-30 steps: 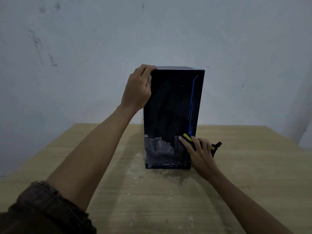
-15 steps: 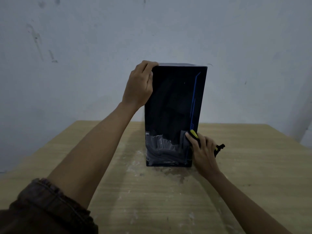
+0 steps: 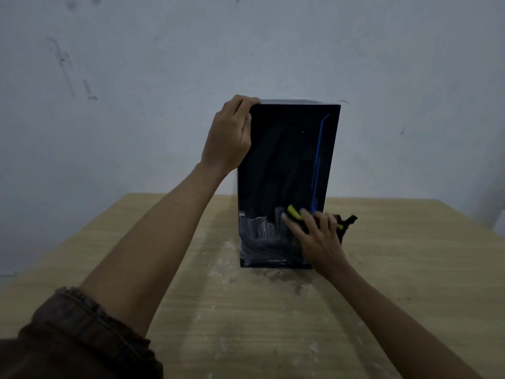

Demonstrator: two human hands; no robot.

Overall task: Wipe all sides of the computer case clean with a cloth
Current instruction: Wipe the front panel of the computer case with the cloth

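Observation:
A tall black computer case [image 3: 284, 160] with a thin blue stripe stands upright on the wooden table [image 3: 246, 324], its glossy front facing me. My left hand [image 3: 231, 135] grips the case's top left corner, fingers curled over the top edge. My right hand [image 3: 317, 239] presses a dark cloth with yellow trim [image 3: 347, 222] flat against the lower right part of the front panel. Most of the cloth is hidden under the hand; a dark end sticks out to the right.
A pale wall [image 3: 109, 91] rises right behind the table. White and dark smudges [image 3: 273, 277] mark the tabletop in front of the case. The table's back right corner [image 3: 448, 203] lies to the right of the case.
My right hand with the cloth went up the lower front panel and to the right, then came back left a little. The left hand kept its hold on the top corner.

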